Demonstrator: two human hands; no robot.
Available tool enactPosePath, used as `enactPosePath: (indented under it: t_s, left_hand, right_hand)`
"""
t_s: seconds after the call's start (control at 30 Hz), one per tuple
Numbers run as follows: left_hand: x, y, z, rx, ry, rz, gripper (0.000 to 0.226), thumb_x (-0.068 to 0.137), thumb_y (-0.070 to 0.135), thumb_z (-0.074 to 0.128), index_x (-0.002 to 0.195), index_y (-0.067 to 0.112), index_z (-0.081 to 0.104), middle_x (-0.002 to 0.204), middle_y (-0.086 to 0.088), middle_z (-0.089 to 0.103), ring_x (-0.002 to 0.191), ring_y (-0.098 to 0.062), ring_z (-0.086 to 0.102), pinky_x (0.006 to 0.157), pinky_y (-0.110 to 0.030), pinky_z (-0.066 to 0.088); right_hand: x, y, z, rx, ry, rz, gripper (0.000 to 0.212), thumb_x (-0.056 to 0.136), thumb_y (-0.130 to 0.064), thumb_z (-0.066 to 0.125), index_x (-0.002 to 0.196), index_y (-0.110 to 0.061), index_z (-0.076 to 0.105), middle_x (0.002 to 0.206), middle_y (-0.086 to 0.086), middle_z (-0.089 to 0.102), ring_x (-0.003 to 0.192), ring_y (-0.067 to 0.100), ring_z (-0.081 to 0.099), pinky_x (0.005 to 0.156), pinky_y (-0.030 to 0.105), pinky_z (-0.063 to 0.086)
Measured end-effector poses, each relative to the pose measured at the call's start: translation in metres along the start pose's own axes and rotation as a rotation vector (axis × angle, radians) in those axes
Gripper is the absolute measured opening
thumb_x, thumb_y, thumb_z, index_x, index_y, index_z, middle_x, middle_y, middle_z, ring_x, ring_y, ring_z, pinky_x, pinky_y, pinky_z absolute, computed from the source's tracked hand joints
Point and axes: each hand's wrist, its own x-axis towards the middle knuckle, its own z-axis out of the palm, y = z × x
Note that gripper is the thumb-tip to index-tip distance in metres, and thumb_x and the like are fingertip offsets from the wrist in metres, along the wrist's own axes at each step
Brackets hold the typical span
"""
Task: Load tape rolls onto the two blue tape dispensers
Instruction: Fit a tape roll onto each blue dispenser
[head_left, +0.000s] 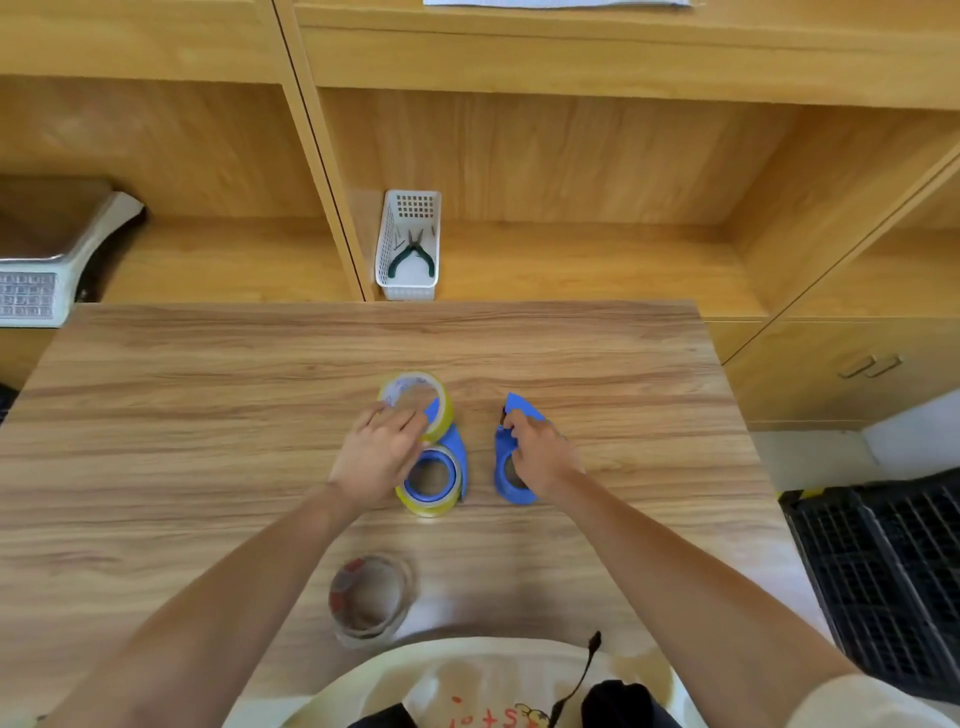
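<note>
Two blue tape dispensers lie mid-table. The left dispenser (457, 452) carries a yellowish tape roll (429, 506) around its blue hub. A second yellowish roll (434, 387) stands tilted just beyond it, and my left hand (379, 452) holds that roll by its near rim. My right hand (540, 452) grips the right dispenser (506, 486), which has no roll on it; its pointed blue end (519, 404) sticks out past my fingers. A clear roll with a brown core (370, 600) lies close to my body.
A white basket (410, 244) with green-handled pliers stands on the shelf behind the table. A white scale (47, 270) sits at far left. A black crate (893, 577) is on the floor to the right. Wooden cabinets line the back.
</note>
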Motion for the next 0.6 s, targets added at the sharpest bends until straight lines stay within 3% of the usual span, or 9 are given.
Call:
enactPosePath:
  t_s: [0.17, 0.3, 0.6]
  left_hand:
    - [0.019, 0.055, -0.002, -0.069, -0.041, 0.162, 0.025, 0.075, 0.026, 0.079, 0.089, 0.015, 0.062, 0.082, -0.003, 0.065, 0.076, -0.026, 0.066, 0.07, -0.033, 0.052]
    - [0.026, 0.095, 0.007, -0.084, -0.102, 0.243, 0.026, 0.074, 0.027, 0.078, 0.087, 0.014, 0.061, 0.08, -0.003, 0.064, 0.07, -0.024, 0.065, 0.059, -0.032, 0.051]
    - [0.031, 0.139, 0.029, -0.03, -0.235, 0.209, 0.043, 0.053, 0.032, 0.092, 0.085, 0.014, 0.069, 0.074, 0.002, 0.068, 0.061, -0.019, 0.068, 0.051, -0.027, 0.053]
  right_hand:
    - [-0.01, 0.032, -0.002, -0.021, 0.085, 0.02, 0.046, 0.088, -0.008, 0.051, 0.132, -0.018, 0.043, 0.136, 0.001, 0.047, 0.126, 0.027, 0.042, 0.097, 0.04, 0.042]
    - [-0.017, 0.054, -0.009, -0.022, 0.054, 0.041, 0.05, 0.09, -0.018, 0.052, 0.138, -0.02, 0.038, 0.144, 0.001, 0.041, 0.131, 0.027, 0.038, 0.102, 0.042, 0.04]
    - [-0.019, 0.078, -0.004, -0.025, -0.051, 0.058, 0.06, 0.091, -0.01, 0.046, 0.145, -0.028, 0.028, 0.144, 0.003, 0.041, 0.128, 0.032, 0.042, 0.095, 0.042, 0.041]
